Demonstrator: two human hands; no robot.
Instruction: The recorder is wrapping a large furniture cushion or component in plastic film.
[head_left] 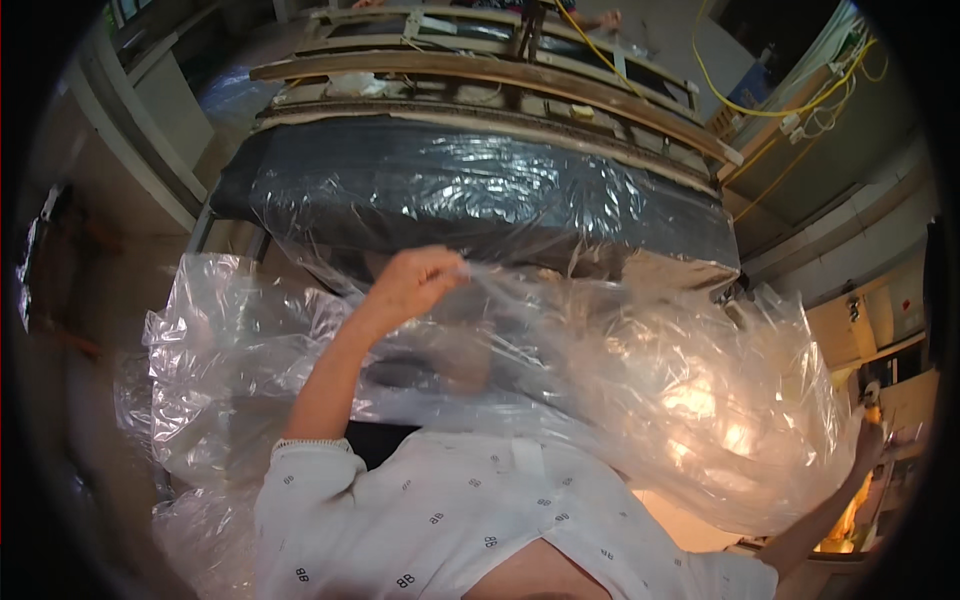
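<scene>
A large sheet of clear plastic film (660, 400) spreads in crumpled folds across the space before me. My left hand (425, 278) is closed on a gathered edge of this film near the middle, its fingers pinched together and slightly blurred. Just beyond lies a long, dark, box-shaped piece (480, 180) with shiny film over its top and front. Far out to the right, my right hand (876, 432) is by the film's outer edge, close to a small tool-like thing with orange on it (872, 398). Its fingers are too small and dim to make out.
Behind the dark piece stands a wooden slatted frame (500, 70) with a white crumpled scrap (355, 84) on it. Yellow cables (780, 108) hang at the upper right. Shelving (860, 310) lines the right side. Part of another person's hand (608, 20) shows at the top.
</scene>
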